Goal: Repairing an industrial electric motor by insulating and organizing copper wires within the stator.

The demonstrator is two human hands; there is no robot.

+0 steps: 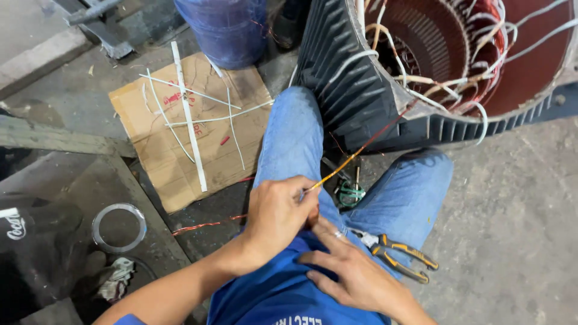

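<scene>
My left hand (278, 213) pinches the end of a thin copper wire (355, 153) that runs up and right into the large grey finned motor stator (355, 78). Inside the stator are copper windings and several white insulating sleeves (475, 66). My right hand (349, 271) lies just below the left one with fingers spread, resting on my blue shirt near the lap. Yellow-and-black pliers (400, 253) rest on my right thigh, beside the right hand. My knees in blue jeans (295, 132) frame the stator's front.
A flattened cardboard sheet (192, 129) with several white strips lies on the concrete floor to the left. A roll of tape (118, 227) sits on a dark slab. A blue drum (226, 27) stands behind the cardboard. Green wire (350, 194) lies coiled between my legs.
</scene>
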